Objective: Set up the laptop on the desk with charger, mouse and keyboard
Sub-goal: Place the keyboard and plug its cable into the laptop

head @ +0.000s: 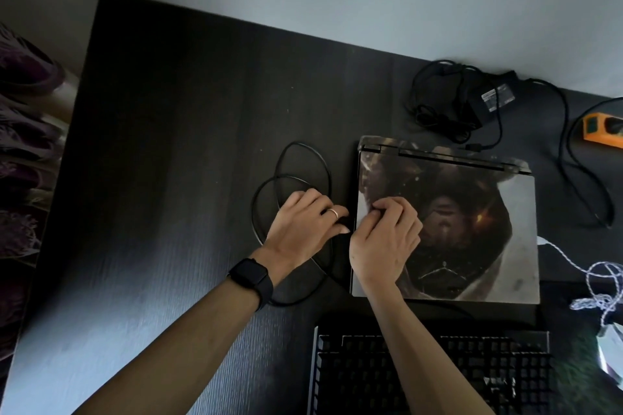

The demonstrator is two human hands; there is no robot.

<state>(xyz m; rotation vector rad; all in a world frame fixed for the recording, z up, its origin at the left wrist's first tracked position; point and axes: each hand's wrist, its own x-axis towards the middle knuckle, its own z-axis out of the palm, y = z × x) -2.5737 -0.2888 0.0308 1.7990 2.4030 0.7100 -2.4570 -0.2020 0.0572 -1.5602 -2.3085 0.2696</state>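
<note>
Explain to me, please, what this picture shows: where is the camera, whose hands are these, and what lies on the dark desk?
There is no machine here. A person wears one camera on the head; it looks down at their own two hands. On the desk lie a closed laptop with a picture on its lid, a keyboard nearer the person, and the charger with tangled cords farther away. At the right edge is a white thing, probably the mouse. The left hand lies over loops of black cable beside the laptop; whether it grips them is hidden. The right hand, fingers curled at the laptop's left edge, seems to pinch something small and dark.
</note>
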